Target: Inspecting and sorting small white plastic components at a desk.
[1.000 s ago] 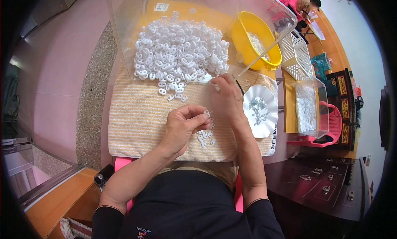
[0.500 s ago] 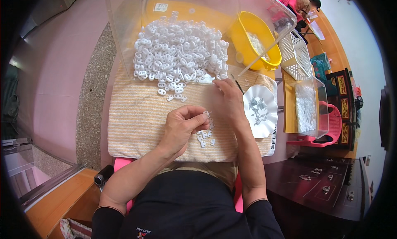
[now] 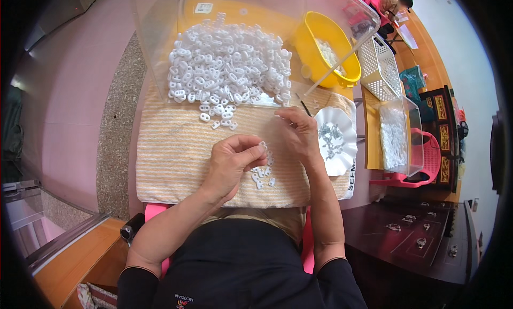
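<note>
Piece [image 3: 263,145]: it sits at the fingertips of your left hand [image 3: 230,159], raised over the towel [image 3: 176,170], one holed end peeping out.
Pinch: a light, firm hold on the edge should serve best; it leaves the holes clear and stops the piece twisting under a push.
Bits [image 3: 331,138]: these small grey ones lie heaped in the white plate [image 3: 339,166], so lifting them singly seems safer than scooping.
Spares [image 3: 262,176]: a small group lies on the towel, just beside your left hand; mind your knuckles don't scatter them.
Left grip: narrow, thumb and forefinger closed on the piece.
Right grip: fingers bent; I cannot tell whether anything is between them.
Left pose: your forearm slants in from lower left, wrist turned inward, fingers curled under the pinch.
Right pose: your right hand [image 3: 299,133] hangs slightly blurred between the pile [image 3: 230,63] and the plate, knuckles up, fingers pointing left, well apart from the pinch.
Stick [image 3: 304,106]: thin and black, it lies close to your right knuckles; contact is unclear.
</note>
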The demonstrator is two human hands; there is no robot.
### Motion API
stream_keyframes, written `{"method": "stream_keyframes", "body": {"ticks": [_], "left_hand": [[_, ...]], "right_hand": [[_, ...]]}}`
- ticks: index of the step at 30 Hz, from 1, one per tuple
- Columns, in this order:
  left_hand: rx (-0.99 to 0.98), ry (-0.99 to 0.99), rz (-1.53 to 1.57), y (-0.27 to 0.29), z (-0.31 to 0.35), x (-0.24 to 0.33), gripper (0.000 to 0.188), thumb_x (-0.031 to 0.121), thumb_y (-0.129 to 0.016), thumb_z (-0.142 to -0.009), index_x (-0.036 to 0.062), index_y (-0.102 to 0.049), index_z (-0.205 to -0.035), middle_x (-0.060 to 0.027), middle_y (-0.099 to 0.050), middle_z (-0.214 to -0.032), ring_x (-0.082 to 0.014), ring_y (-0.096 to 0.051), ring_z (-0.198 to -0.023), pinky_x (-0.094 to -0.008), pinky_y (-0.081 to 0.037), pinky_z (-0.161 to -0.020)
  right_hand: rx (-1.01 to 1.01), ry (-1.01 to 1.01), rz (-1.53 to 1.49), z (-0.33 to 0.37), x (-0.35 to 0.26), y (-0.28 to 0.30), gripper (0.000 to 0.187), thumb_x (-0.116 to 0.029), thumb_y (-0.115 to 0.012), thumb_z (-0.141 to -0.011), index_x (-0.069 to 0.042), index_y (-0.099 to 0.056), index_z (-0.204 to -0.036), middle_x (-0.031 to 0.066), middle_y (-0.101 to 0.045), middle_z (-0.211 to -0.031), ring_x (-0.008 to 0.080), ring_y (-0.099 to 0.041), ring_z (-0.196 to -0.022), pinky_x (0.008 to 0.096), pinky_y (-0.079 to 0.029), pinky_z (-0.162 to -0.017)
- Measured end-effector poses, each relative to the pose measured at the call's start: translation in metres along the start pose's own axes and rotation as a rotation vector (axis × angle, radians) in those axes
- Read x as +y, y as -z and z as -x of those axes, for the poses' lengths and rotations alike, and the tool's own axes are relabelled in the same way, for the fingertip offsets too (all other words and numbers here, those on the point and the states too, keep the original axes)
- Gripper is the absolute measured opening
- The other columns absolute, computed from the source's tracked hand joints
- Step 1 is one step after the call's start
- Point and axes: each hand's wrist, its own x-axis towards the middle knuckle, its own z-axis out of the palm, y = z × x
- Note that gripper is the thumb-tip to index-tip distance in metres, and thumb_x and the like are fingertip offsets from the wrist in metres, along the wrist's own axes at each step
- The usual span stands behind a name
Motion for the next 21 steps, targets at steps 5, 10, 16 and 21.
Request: {"method": "stream_keyframes", "body": {"ticks": [5, 10, 16, 21], "left_hand": [[-0.001, -0.003, 0.003, -0.001, 0.0, 0.001, 0.013, 0.0, -0.066, -0.085, -0.0007, -0.063, -0.098, -0.0083, -0.066, -0.084, -0.0163, -0.066, -0.074, -0.0277, -0.057, -0.072], [0.004, -0.009, -0.002, 0.0, 0.0, 0.001, 0.012, 0.001, -0.066, -0.086, -0.0007, -0.063, -0.098, -0.0081, -0.066, -0.083, -0.016, -0.065, -0.074, -0.0277, -0.057, -0.071], [0.035, -0.019, -0.009, -0.002, 0.001, 0.001, 0.013, -0.001, -0.064, -0.087, -0.0017, -0.062, -0.099, -0.0088, -0.065, -0.088, -0.0167, -0.066, -0.079, -0.0298, -0.059, -0.074], [0.032, -0.024, 0.006, -0.001, 0.001, 0.002, 0.014, -0.002, -0.064, -0.087, -0.0023, -0.061, -0.1, -0.0091, -0.065, -0.09, -0.0175, -0.066, -0.082, -0.0305, -0.059, -0.075]], "right_hand": [[-0.07, 0.112, 0.209, 0.0, -0.002, 0.004, 0.024, 0.005, -0.063, -0.077, 0.002, -0.067, -0.1, 0.0107, -0.067, -0.096, 0.0166, -0.064, -0.087, 0.0257, -0.049, -0.073], [0.004, 0.038, 0.114, 0.005, -0.016, 0.001, 0.024, 0.001, -0.065, -0.077, 0.002, -0.068, -0.1, 0.0114, -0.068, -0.091, 0.0166, -0.065, -0.082, 0.0268, -0.049, -0.07], [-0.007, 0.115, 0.296, -0.003, -0.003, 0.01, 0.013, -0.006, -0.066, -0.084, 0.001, -0.068, -0.094, 0.014, -0.065, -0.078, 0.0259, -0.064, -0.068, 0.033, -0.05, -0.063], [0.06, -0.033, 0.291, -0.013, -0.018, -0.003, 0.019, -0.008, -0.067, -0.082, 0.0, -0.068, -0.099, 0.013, -0.067, -0.085, 0.0222, -0.064, -0.067, 0.0317, -0.05, -0.061]]}}
